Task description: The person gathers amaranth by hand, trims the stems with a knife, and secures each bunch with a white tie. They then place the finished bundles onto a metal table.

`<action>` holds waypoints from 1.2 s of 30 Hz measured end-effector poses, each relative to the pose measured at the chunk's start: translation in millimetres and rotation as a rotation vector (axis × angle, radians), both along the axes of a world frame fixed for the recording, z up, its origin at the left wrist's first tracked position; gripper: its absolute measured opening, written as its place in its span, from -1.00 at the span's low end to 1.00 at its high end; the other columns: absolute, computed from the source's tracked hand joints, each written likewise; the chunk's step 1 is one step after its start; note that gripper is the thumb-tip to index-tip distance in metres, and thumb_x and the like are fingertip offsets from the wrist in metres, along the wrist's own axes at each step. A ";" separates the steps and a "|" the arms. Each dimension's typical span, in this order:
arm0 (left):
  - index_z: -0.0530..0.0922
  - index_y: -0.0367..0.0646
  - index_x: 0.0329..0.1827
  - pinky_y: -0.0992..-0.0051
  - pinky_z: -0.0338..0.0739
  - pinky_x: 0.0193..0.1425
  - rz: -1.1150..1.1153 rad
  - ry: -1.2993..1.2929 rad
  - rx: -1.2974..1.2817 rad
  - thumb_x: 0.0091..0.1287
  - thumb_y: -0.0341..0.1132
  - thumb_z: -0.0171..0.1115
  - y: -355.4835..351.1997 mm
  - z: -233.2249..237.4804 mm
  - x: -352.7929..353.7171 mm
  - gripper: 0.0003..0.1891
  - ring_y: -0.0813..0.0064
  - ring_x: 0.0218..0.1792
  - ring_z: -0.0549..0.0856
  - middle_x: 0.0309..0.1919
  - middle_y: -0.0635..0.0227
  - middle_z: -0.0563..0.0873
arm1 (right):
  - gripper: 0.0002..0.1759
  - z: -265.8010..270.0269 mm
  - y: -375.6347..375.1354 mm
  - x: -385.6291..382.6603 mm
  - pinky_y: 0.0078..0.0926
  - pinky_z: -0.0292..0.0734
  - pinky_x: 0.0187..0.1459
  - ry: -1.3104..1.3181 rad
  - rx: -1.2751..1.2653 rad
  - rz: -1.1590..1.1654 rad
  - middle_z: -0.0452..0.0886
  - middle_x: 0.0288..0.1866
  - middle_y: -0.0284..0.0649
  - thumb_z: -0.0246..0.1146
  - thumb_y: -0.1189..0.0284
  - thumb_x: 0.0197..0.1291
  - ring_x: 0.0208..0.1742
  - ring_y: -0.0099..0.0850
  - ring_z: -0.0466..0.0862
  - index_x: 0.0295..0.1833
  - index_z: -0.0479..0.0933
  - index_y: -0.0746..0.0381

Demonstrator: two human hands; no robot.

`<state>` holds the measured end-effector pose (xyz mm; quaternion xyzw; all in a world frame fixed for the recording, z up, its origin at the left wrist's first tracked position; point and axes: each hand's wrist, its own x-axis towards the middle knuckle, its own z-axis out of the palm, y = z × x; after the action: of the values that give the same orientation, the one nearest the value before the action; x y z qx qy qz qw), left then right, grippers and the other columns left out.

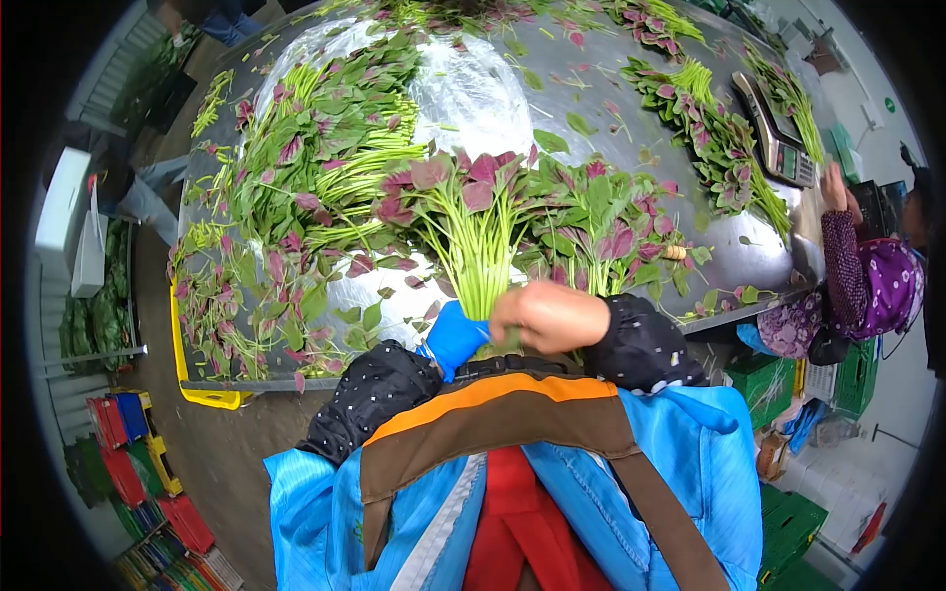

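Observation:
A bunch of amaranth [473, 231], with long pale green stems and purple-green leaves, stands upright before me at the table's near edge. My left hand [456, 335], in a blue glove, is closed around the lower stems. Across the stem ends from the right comes my bare right hand [548, 317], its fingers curled in and slightly blurred. Some green shows under those fingers, but what they pinch is hidden. Just right of the bunch lie more loose amaranth stalks [601, 227].
A large amaranth heap [325, 158] covers the left of the metal table [581, 84], partly over clear plastic [473, 89]. Tied-looking bunches [714, 148] lie at right beside a scale [774, 133]. Another person [872, 276] stands at the right edge. A yellow crate [212, 398] is below left.

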<state>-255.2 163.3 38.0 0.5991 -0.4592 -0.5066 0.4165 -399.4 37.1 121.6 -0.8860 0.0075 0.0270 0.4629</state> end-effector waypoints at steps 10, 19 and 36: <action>0.50 -0.39 0.01 0.39 0.58 -0.03 0.054 0.639 0.249 0.21 -0.46 0.25 -1.6 31.6 0.1 -0.68 0.33 -0.19 0.68 -0.20 0.12 0.68 | -0.48 -29.8 -7.1 -26.1 -0.64 0.47 -0.24 0.097 0.552 -0.827 0.62 -0.07 -0.24 0.34 0.30 0.11 -0.19 -0.64 0.57 0.15 0.45 0.32; 0.43 -0.24 0.16 0.38 0.44 0.11 -0.234 -0.202 -0.059 0.16 -0.29 0.33 -9.8 5.3 -2.3 -0.50 0.37 0.07 0.56 0.02 0.24 0.60 | -0.85 -19.0 25.7 37.6 -0.47 0.55 -0.33 -0.301 0.959 -0.666 0.57 -0.42 -0.23 0.22 0.57 0.17 -0.45 -0.50 0.60 -0.21 0.38 0.34; 0.56 -0.33 -0.13 0.50 0.58 -0.09 -0.018 0.456 0.429 0.29 -0.52 0.14 -20.1 7.6 -18.7 -0.86 0.42 -0.26 0.68 -0.27 0.19 0.70 | -0.86 -93.1 -140.3 -345.7 -0.52 0.52 -0.53 0.072 0.828 -1.448 0.55 -0.48 -0.26 0.22 0.53 0.20 -0.57 -0.50 0.54 -0.17 0.44 0.33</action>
<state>-273.8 143.2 45.6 0.5402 -0.2418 -0.7170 0.3682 -745.1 -103.2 28.4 -0.4190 0.5792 -0.2484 0.6536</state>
